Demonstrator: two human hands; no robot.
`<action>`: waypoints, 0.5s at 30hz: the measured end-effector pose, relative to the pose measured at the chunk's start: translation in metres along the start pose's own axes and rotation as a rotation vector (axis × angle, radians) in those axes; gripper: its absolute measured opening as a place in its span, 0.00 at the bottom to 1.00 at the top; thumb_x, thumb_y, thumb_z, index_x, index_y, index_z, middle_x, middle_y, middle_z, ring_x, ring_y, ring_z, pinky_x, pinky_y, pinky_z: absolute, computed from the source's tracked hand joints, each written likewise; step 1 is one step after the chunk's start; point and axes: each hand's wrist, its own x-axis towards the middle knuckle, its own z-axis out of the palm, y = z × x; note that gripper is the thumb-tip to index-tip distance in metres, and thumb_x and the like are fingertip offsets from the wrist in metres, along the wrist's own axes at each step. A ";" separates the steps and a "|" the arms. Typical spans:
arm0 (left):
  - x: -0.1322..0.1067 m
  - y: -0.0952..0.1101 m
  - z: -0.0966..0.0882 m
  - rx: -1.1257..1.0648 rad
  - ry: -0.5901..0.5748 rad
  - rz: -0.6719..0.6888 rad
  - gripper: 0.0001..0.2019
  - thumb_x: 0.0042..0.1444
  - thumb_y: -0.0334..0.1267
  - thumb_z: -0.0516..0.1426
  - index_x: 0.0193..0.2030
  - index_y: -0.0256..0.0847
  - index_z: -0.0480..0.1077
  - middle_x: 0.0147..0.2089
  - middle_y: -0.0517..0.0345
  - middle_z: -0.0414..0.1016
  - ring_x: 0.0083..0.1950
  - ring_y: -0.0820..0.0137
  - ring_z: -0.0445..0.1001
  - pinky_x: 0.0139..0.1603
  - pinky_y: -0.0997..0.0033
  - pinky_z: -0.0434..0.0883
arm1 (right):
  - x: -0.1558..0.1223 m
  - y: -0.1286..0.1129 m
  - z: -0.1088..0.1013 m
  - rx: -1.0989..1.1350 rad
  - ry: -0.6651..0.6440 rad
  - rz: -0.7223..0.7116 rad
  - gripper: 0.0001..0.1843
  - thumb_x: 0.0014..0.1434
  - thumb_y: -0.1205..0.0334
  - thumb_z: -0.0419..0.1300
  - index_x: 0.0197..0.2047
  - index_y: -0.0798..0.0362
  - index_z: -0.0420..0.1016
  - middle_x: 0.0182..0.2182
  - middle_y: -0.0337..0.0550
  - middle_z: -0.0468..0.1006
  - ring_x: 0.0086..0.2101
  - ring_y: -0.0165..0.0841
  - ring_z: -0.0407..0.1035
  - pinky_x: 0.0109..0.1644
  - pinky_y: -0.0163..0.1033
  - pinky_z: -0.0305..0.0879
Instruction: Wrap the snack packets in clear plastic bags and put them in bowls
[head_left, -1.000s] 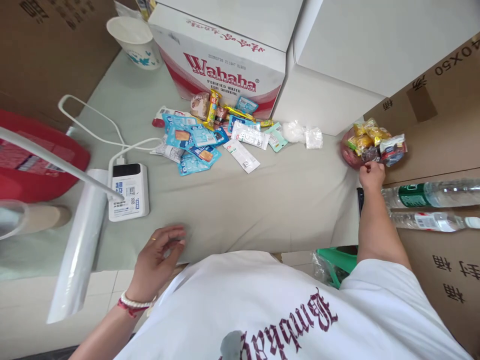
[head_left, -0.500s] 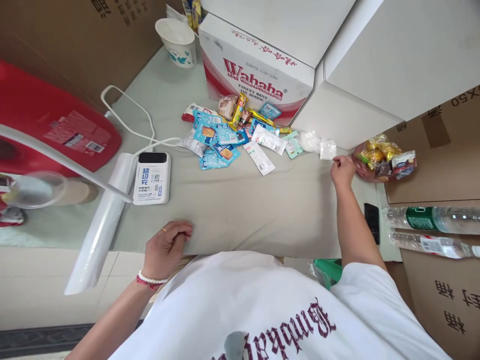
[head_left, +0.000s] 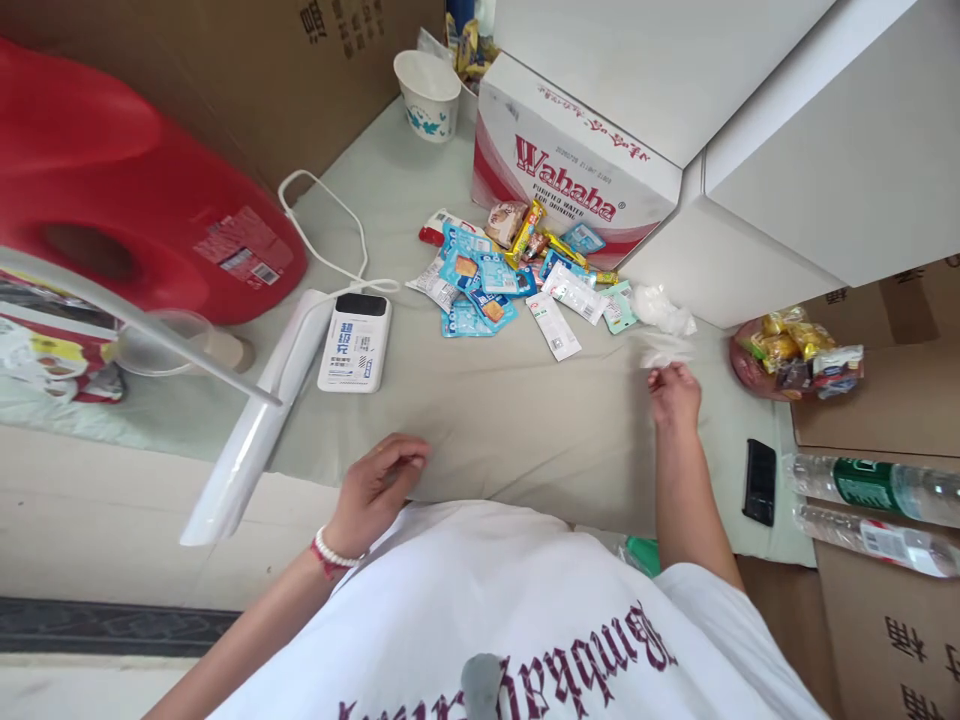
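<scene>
My right hand (head_left: 675, 395) is closed, fingertips pinching a thin clear plastic bag (head_left: 667, 350) that is blurred by motion. Just beyond it lies a crumpled clear plastic bag (head_left: 664, 308). My left hand (head_left: 384, 480) rests low over the near edge of the cloth, its fingers curled together and nothing visible in them. Between and beyond the hands is a heap of snack packets: light blue packets (head_left: 486, 280), white sachets (head_left: 553, 326), a pale green sachet (head_left: 619, 308) and a yellow-wrapped stick (head_left: 525, 232).
Behind the heap stands a Wahaba-style water carton marked Wahaha (head_left: 577, 170), a paper cup (head_left: 427, 95) beside it. Left are a power bank (head_left: 355, 343), a plastic roll (head_left: 255, 430) and a red jug (head_left: 135, 190). Right are a snack bowl (head_left: 750, 365), a phone (head_left: 760, 482) and bottles (head_left: 862, 485).
My right hand has drawn back toward me, bringing the clear plastic bag off the cloth by the crumpled one. My left hand stays near the edge. The whole view has shifted.
</scene>
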 end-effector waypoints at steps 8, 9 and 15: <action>0.072 0.056 0.080 -0.120 -0.143 0.296 0.23 0.57 0.51 0.65 0.57 0.44 0.74 0.56 0.46 0.73 0.49 0.63 0.74 0.46 0.64 0.75 | -0.162 -0.009 0.040 0.732 -0.661 0.472 0.18 0.43 0.54 0.75 0.29 0.52 0.73 0.21 0.33 0.67 0.19 0.22 0.54 0.18 0.28 0.50; 0.078 0.058 0.089 -0.120 -0.175 0.299 0.25 0.55 0.51 0.66 0.57 0.44 0.74 0.56 0.46 0.73 0.50 0.63 0.74 0.46 0.65 0.75 | -0.166 -0.013 0.042 0.723 -0.692 0.485 0.18 0.43 0.53 0.76 0.30 0.52 0.74 0.20 0.33 0.67 0.19 0.22 0.54 0.18 0.28 0.49; 0.086 0.042 0.106 -0.225 -0.295 0.156 0.13 0.61 0.48 0.61 0.37 0.41 0.78 0.35 0.56 0.76 0.38 0.68 0.73 0.43 0.67 0.70 | -0.156 -0.019 0.036 0.622 -0.756 0.481 0.22 0.43 0.50 0.78 0.34 0.54 0.78 0.21 0.32 0.66 0.19 0.21 0.52 0.18 0.27 0.45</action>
